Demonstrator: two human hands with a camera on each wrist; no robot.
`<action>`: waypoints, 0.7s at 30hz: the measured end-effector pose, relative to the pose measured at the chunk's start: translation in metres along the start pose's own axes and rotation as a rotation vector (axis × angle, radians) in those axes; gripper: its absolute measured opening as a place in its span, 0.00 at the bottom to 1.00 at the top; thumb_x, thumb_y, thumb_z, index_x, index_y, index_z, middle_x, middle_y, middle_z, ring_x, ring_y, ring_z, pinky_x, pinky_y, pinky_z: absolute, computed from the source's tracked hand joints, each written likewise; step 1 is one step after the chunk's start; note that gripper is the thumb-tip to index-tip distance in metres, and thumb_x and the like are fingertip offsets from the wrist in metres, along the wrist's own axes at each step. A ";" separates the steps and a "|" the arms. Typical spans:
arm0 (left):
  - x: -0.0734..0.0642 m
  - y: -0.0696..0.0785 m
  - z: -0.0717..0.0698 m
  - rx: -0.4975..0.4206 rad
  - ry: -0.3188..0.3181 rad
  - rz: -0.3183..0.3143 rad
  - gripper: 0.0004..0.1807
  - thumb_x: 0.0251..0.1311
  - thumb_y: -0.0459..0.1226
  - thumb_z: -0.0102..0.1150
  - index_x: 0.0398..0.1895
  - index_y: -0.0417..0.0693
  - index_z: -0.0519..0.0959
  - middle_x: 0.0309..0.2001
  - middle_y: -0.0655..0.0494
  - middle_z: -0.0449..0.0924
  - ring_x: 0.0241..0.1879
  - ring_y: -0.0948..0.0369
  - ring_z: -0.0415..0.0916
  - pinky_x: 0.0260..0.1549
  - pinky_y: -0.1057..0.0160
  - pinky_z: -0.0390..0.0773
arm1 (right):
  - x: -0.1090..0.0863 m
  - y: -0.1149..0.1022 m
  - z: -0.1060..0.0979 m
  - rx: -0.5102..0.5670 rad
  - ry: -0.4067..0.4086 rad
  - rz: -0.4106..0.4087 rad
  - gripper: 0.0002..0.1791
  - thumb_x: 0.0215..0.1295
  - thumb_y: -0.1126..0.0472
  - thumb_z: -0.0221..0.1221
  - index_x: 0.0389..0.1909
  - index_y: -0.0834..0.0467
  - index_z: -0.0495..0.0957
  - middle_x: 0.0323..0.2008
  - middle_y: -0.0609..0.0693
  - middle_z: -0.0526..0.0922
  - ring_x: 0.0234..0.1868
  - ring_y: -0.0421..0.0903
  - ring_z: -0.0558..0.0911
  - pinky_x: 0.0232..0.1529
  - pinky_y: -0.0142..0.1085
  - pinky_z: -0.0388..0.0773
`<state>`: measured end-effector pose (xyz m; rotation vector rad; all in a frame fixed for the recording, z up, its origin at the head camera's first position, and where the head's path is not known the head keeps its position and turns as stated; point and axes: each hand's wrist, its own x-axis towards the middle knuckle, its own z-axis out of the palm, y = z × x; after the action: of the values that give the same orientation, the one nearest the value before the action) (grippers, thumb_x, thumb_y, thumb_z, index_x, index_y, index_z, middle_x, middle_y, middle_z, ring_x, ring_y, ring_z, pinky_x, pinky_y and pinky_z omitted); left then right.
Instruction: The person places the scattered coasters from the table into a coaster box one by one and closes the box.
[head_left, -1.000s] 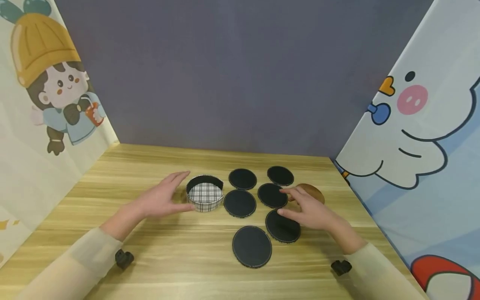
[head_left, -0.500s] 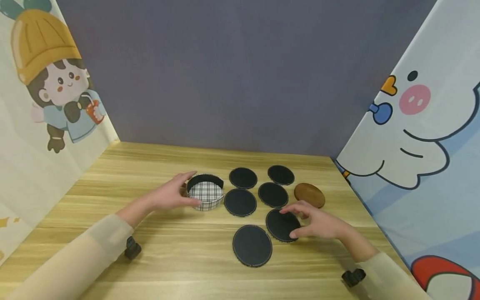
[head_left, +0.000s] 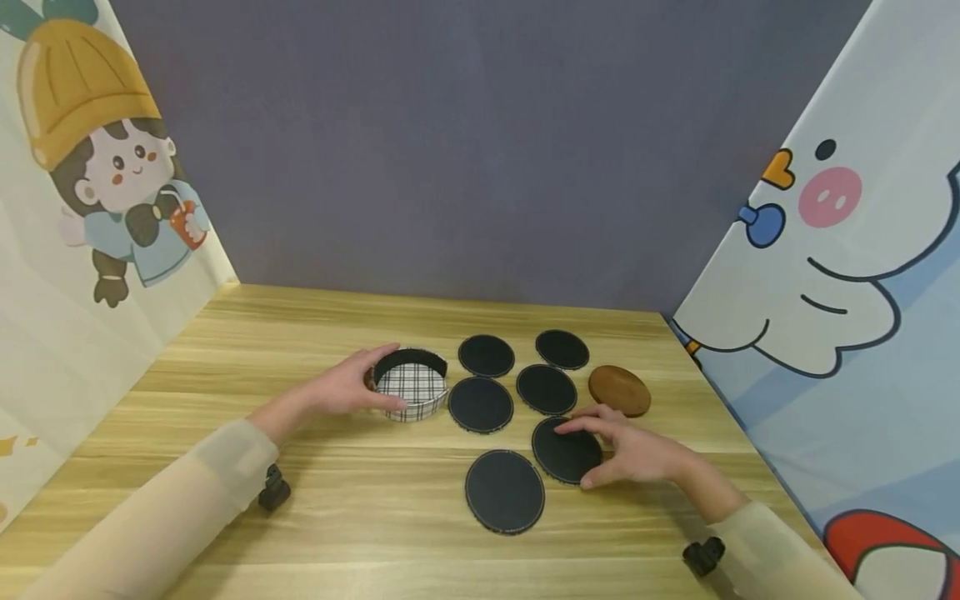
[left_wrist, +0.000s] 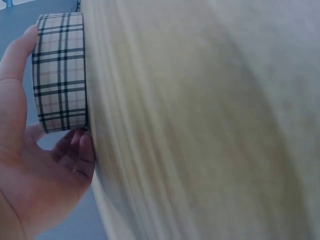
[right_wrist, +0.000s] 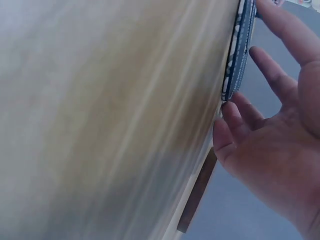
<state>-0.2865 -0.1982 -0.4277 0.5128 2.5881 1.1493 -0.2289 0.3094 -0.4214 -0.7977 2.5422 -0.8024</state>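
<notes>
In the head view my left hand (head_left: pixel 348 385) grips a low round coaster holder (head_left: pixel 411 390) in black-and-white plaid with a dark lining. The thumb lies on its near side, the index finger at its far rim; the left wrist view shows the other fingers curled by its base. My right hand (head_left: pixel 633 450) spans a black round coaster (head_left: pixel 562 454) lying flat. Its thumb is at the near edge and its index finger over the top. In the right wrist view, fingers (right_wrist: pixel 245 112) curl at the coaster's edge (right_wrist: pixel 239 55); underside contact is hidden.
Several other black coasters lie flat, including one in front (head_left: pixel 505 492) and one beside the holder (head_left: pixel 480 406). A brown oval wooden piece (head_left: pixel 619 390) lies at the right. The wooden table (head_left: pixel 360 517) meets a grey back panel (head_left: pixel 450 150) and printed side panels.
My left hand has moved right and closed in on the coaster holder. My right hand has come nearer, from beside the wooden piece to the front right coaster. Holder and coasters have stayed put.
</notes>
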 end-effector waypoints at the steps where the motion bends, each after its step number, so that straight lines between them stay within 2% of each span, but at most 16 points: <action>1: 0.000 0.000 0.000 0.010 0.002 0.003 0.68 0.57 0.58 0.83 0.91 0.48 0.49 0.73 0.28 0.63 0.56 0.47 0.78 0.57 0.46 0.85 | 0.001 0.000 0.000 -0.011 0.000 0.002 0.43 0.59 0.42 0.81 0.76 0.40 0.78 0.79 0.61 0.64 0.78 0.69 0.58 0.67 0.68 0.66; 4: 0.001 0.000 0.000 0.029 0.006 0.004 0.68 0.57 0.58 0.83 0.91 0.48 0.49 0.74 0.28 0.63 0.57 0.46 0.78 0.60 0.43 0.84 | 0.003 0.001 0.002 -0.047 0.002 0.004 0.44 0.58 0.41 0.81 0.76 0.39 0.77 0.78 0.60 0.65 0.77 0.70 0.58 0.66 0.71 0.65; 8: 0.002 0.000 0.000 0.017 0.002 -0.008 0.68 0.56 0.58 0.83 0.91 0.49 0.49 0.74 0.29 0.63 0.58 0.45 0.78 0.60 0.43 0.84 | 0.004 0.000 0.003 -0.080 0.004 0.015 0.45 0.57 0.43 0.81 0.77 0.37 0.76 0.78 0.59 0.66 0.76 0.69 0.58 0.66 0.72 0.65; 14: 0.002 0.000 0.001 -0.012 -0.012 -0.010 0.68 0.57 0.56 0.83 0.91 0.49 0.48 0.76 0.28 0.60 0.63 0.40 0.76 0.60 0.42 0.85 | 0.001 -0.001 0.003 -0.111 0.017 0.024 0.45 0.55 0.44 0.82 0.75 0.37 0.76 0.75 0.58 0.67 0.74 0.66 0.62 0.65 0.67 0.68; 21: 0.001 0.000 0.000 -0.006 -0.010 -0.007 0.68 0.57 0.56 0.83 0.91 0.49 0.48 0.75 0.29 0.61 0.60 0.43 0.77 0.60 0.43 0.84 | -0.001 -0.002 0.004 -0.101 0.034 0.026 0.46 0.52 0.44 0.84 0.74 0.37 0.76 0.72 0.57 0.67 0.70 0.61 0.62 0.64 0.62 0.70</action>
<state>-0.2873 -0.1976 -0.4277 0.5069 2.5751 1.1496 -0.2252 0.3076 -0.4229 -0.7873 2.6355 -0.6892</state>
